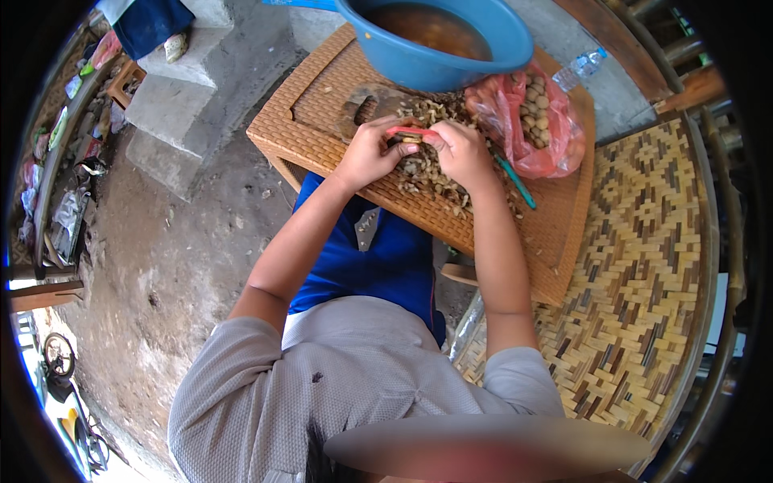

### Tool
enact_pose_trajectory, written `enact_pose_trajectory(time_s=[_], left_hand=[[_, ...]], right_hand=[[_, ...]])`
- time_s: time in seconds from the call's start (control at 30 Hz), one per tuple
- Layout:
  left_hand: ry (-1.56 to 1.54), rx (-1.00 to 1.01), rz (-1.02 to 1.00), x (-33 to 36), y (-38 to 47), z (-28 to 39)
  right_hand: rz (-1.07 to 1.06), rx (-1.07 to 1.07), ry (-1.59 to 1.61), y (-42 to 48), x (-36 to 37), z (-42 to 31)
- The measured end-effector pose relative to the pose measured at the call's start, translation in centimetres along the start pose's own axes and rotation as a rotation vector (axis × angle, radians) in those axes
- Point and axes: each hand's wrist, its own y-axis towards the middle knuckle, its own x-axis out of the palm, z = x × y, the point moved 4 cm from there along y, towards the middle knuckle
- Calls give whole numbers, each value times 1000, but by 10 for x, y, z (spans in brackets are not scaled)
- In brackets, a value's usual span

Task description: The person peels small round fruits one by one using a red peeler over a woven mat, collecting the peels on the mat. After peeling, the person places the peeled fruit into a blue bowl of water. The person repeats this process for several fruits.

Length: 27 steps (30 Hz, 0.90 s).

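My left hand (pixel 372 151) holds a small, round, brownish piece (pixel 412 139), perhaps a tuber or nut, between its fingertips. In my right hand (pixel 462 152) is a red-handled tool (pixel 410 130), probably a peeler or knife, which lies against the piece; its blade is not clear. Beneath both hands, a heap of thin peelings (pixel 432 175) covers part of the woven table (pixel 326 148). A pink plastic bag (pixel 564 154) of small round tan pieces (pixel 534 108) stands right of my right hand. Between them lies a green, slender tool (pixel 516 181).
A blue basin (pixel 416 63) of brown water stands at the table's far edge, near a worn wooden board (pixel 362 99). A plastic bottle (pixel 578 69) lies beyond the bag. A woven bamboo surface (pixel 640 241) is at the right, concrete steps (pixel 169 108) at the left.
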Motion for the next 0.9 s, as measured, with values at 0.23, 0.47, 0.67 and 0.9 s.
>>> enact_pose_trajectory(time_s=[0.23, 0.47, 0.67, 0.9], left_hand=[[26, 5, -20, 0, -2, 1], [-31, -11, -18, 3, -1, -2], [-199, -147, 5, 4, -4, -14], [-85, -36, 40, 1, -3, -17]], right_hand=[[-26, 21, 11, 0, -1, 4], [-11, 18, 1, -3, 0, 4], [31, -16, -31, -1, 6, -2], [22, -24, -42, -2, 2, -1]])
